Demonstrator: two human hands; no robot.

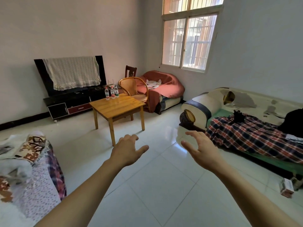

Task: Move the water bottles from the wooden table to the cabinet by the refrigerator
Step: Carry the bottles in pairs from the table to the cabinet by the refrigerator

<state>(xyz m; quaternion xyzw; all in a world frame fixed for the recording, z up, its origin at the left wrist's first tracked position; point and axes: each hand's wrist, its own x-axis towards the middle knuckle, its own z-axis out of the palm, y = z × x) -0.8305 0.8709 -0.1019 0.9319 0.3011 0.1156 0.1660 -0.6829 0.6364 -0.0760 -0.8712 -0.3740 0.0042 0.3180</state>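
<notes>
Three bottles (112, 92) stand upright in a tight row at the far left corner of the table (118, 106), just beside one another; whether they touch cannot be told at this range. Each carries a white cap and a red and green label. The table stands on the tiled floor (155, 185), in the middle of the room, well apart from both hands.

The left hand (127, 150) is held out over the floor near the table's near leg, palm down, fingers loosely spread and slightly bent, thumb pointing right. It holds nothing. The right hand (200, 149) is held out at the same level to the right, fingers loosely curved, thumb pointing left. It holds nothing.

Behind the table, a TV (72, 74) draped with a cloth (73, 72) stands on a black stand (72, 102). A cane chair (133, 89) stands to the far right of the table, touching its corner. A sofa (246, 118) with a plaid blanket (252, 133) lies at the right
</notes>
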